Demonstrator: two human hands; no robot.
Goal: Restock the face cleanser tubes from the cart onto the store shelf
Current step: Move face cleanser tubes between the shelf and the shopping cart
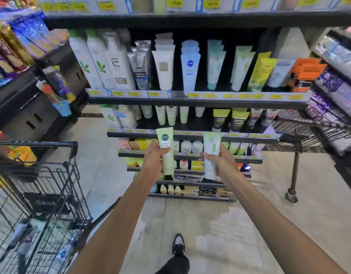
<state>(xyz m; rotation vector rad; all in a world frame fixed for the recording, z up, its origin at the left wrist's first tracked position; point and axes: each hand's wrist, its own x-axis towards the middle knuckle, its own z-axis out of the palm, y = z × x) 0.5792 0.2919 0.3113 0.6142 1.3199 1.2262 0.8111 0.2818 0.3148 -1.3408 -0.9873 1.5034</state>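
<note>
Presently the task stands mid-way. Left hand (151, 158) has its fingers (164, 149) wrapped round a pale green tube (167, 153), upright; right hand (220, 161) grips a white tube (210, 155) likewise. Neither is shelved yet. Behind and left of the fingers, the cart (42, 186) appears to hold more stock, though blurred. Beyond the fingers, the shelf (190, 133) carries matching green tubes (166, 114) with gaps beside them.

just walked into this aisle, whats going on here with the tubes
A person is restocking a skincare shelf. The left hand holds a light green tube and the right hand holds a white tube, both upright in front of the shelves, neither placed yet. A cart stands at the left.
</note>
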